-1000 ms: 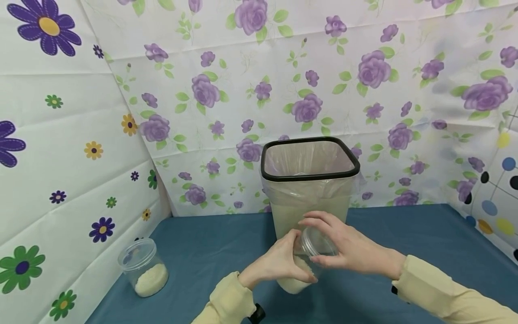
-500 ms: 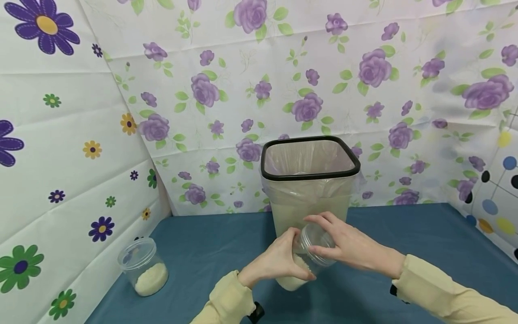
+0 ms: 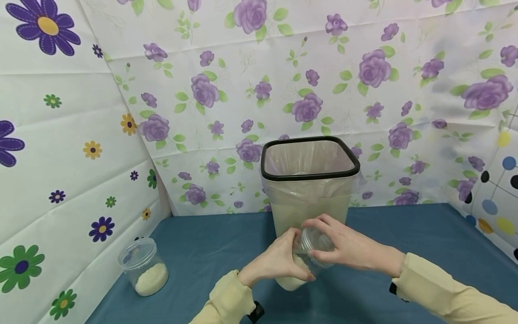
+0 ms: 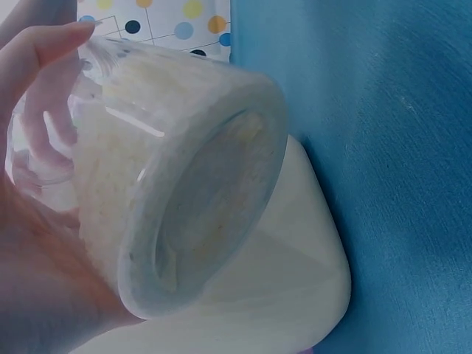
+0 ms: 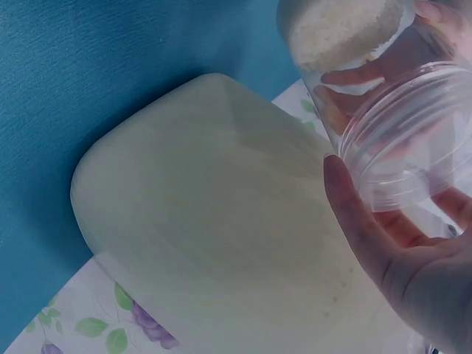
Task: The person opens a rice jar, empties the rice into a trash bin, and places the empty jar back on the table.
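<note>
A clear plastic jar (image 3: 290, 283) with white, rice-like grains in its lower part is held tilted in front of the bin, its mouth toward the right. My left hand (image 3: 277, 257) grips the jar's body, thumb and fingers curled round it. Its round base (image 4: 214, 192) faces the left wrist camera. My right hand (image 3: 350, 246) grips the clear ridged lid (image 5: 413, 136) at the jar's mouth, with the thumb on the near side and the fingers on the far side. Part of the lid's rim is hidden behind the fingers.
Behind the hands stands a pale waste bin (image 3: 311, 211) with a black rim and a clear liner. A second lidded jar (image 3: 142, 266) of white grains stands at the left on the blue cloth (image 3: 210, 252). Flowered sheets (image 3: 226, 112) enclose the table.
The fingers and thumb of my right hand have shifted slightly round the lid, thumb up and then back down. The left hand and jar have stayed almost in place.
</note>
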`<state>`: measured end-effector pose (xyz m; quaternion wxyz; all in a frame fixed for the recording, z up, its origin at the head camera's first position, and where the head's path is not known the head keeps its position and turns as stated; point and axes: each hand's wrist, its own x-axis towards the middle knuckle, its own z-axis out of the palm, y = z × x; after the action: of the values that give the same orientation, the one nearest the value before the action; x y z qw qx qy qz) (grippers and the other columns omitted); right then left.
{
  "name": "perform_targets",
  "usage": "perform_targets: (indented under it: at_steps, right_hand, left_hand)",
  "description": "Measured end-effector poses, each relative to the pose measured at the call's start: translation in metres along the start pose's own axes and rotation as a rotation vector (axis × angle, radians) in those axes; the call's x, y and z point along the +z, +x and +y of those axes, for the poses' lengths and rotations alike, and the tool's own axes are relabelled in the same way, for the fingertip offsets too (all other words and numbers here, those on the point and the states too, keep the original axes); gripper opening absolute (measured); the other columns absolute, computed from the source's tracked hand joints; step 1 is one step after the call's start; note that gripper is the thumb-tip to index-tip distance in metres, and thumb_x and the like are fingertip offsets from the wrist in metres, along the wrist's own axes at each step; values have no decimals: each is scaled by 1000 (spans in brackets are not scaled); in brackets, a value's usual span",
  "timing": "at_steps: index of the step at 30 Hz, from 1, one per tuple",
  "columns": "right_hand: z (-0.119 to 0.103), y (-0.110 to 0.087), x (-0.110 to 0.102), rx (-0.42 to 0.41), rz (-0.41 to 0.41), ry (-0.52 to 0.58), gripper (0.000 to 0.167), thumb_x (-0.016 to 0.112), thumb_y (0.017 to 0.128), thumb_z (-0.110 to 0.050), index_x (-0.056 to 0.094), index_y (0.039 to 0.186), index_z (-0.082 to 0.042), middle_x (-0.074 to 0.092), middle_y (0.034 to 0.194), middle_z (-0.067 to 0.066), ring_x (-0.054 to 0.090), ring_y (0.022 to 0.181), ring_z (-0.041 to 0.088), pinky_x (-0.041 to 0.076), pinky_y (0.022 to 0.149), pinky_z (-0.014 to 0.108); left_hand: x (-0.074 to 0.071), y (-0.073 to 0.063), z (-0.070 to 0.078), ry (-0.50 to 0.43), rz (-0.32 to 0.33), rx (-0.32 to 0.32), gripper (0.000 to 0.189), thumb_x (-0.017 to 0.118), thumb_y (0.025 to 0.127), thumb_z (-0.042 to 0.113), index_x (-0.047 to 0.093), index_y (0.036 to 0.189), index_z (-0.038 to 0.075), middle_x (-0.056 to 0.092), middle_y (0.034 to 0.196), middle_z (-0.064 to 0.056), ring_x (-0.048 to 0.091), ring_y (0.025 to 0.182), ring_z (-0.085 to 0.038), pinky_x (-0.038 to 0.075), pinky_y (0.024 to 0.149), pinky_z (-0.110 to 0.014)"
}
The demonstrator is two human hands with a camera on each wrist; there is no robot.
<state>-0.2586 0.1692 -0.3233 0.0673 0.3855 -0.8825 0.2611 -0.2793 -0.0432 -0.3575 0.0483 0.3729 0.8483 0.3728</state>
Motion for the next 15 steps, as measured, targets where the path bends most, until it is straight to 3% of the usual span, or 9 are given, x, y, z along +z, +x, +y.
perform_targets:
  at_steps: [8, 15]
  right_hand:
    - [3, 1, -3, -119, -48, 70, 50, 60, 86, -38, 42, 129, -21, 38, 118, -6, 47, 96, 16, 46, 72, 31]
    - [5, 0, -6, -232, -89, 110, 52, 64, 84, -31, 43, 130, -20, 34, 124, -5, 43, 101, 17, 45, 74, 32]
  left_hand:
    - [-2, -1, -2, -40, -36, 4, 72, 80, 66, 30, 39, 121, 9, 45, 103, 5, 49, 89, -16, 41, 74, -24]
    - [-4, -4, -4, -62, -80, 23, 76, 80, 67, 31, 36, 126, 10, 44, 108, 6, 48, 95, -18, 41, 77, -25]
